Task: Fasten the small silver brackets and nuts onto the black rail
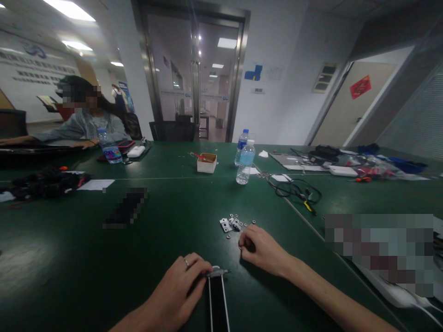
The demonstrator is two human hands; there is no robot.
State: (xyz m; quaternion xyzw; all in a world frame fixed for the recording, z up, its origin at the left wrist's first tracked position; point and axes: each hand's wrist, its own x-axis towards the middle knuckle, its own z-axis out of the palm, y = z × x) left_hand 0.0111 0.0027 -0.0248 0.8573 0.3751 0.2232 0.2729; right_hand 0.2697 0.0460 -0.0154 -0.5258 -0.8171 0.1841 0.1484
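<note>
My left hand [182, 288], with a ring on one finger, is closed at the near side of the table on the far end of a long black bar with light edges [218, 304]. A thin metal fitting [217, 272] sits across that end, by my fingertips. My right hand [261, 246] is curled in a pinch just above the tabletop. Whatever lies between its fingertips is too small to make out. Right beyond it is a loose pile of small metal brackets [226, 225], with several nuts [254, 222] scattered around.
Two water bottles [245, 163] and a small open box [206, 165] stand farther back on the green table [173, 203]. A black cable [294, 189] lies right, dark cables [48, 182] left. A person [93, 115] sits at the far left behind another bottle [110, 147].
</note>
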